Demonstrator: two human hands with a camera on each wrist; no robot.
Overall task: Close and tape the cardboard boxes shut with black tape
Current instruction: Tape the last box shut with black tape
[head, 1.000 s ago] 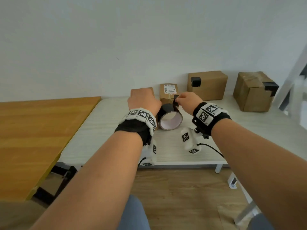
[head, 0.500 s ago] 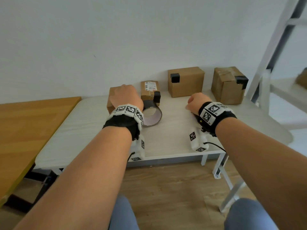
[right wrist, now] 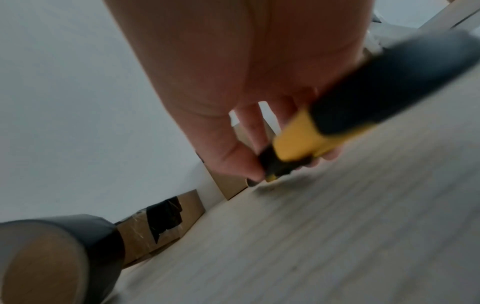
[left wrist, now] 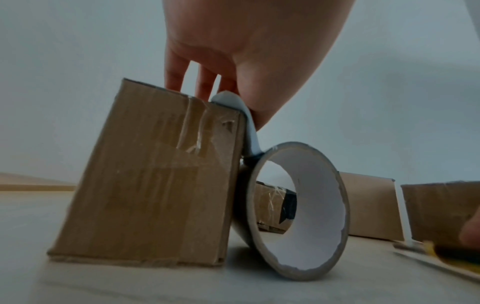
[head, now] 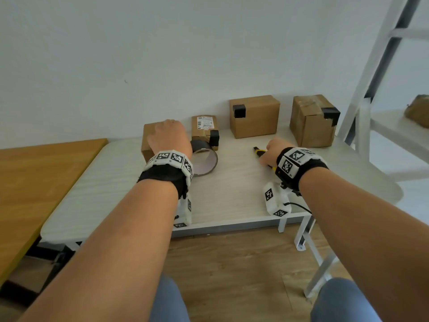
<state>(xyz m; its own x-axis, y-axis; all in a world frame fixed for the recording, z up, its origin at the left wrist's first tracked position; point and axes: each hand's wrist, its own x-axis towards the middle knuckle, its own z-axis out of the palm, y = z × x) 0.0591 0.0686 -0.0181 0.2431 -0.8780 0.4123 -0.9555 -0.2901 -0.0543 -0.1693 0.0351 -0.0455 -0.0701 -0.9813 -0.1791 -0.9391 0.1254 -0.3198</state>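
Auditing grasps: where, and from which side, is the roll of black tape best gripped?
Probably the rim, from the right: thumb inside the open white core, fingers on the black outer band. The roll of black tape stands tilted on edge against the brown cardboard box, which with the left hand blocks its left.

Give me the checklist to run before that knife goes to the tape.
1. Tape end fixed on the box: ok. The left hand presses the tape strip over the top edge.
2. Strip uncut, joined to the tape roll: ok. The roll leans tilted against the box.
3. Knife in hand: ok. The right hand grips it low over the table.
4. Blade out: cannot tell, as the tip is blurred.
5. Fingers clear of the likely cut line: not ok. The thumb lies against the strip.
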